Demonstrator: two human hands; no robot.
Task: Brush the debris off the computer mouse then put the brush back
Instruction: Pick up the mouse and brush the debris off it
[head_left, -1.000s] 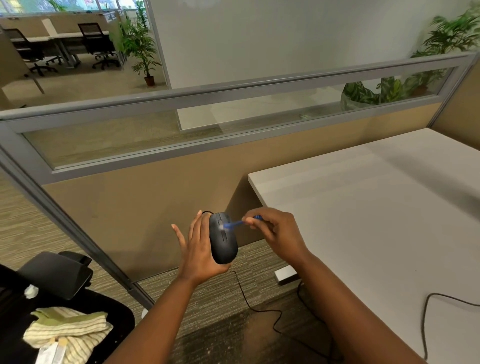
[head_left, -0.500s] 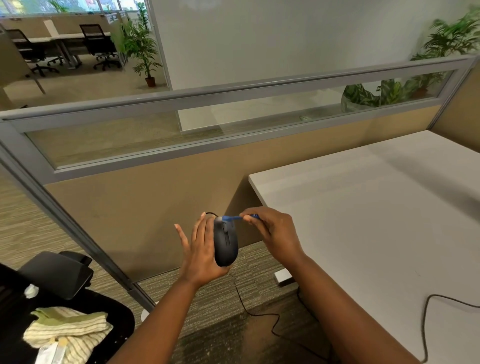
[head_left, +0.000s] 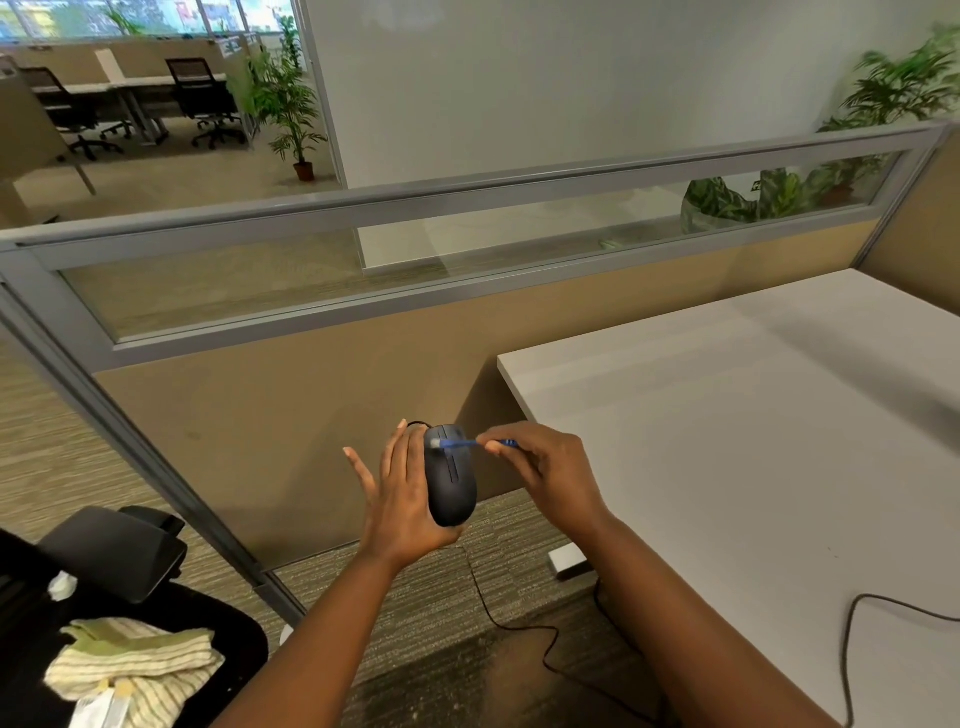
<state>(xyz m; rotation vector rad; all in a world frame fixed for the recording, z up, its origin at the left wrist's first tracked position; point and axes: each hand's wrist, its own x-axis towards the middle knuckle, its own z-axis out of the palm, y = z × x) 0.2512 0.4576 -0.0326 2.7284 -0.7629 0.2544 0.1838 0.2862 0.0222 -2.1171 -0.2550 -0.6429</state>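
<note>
A black corded computer mouse (head_left: 451, 480) stands nearly upright in the air left of the white desk, over the carpet. My left hand (head_left: 402, 499) cradles it from behind and below, thumb under its base and fingers straight up along its left side. A small blue brush (head_left: 465, 444) with a pale bristle tip lies across the top of the mouse, near the scroll wheel. My right hand (head_left: 543, 467) pinches the brush handle between thumb and fingertips. The mouse cable hangs down toward the floor.
The white desk (head_left: 753, 441) fills the right side, with a black cable (head_left: 862, 623) lying on its near part. A tan partition with a glass strip (head_left: 363, 291) runs behind. A black chair (head_left: 119, 551) with striped cloths (head_left: 135, 665) sits lower left.
The brush tip has moved up from the middle of the mouse to its top end. My left hand has kept the mouse in about the same place.
</note>
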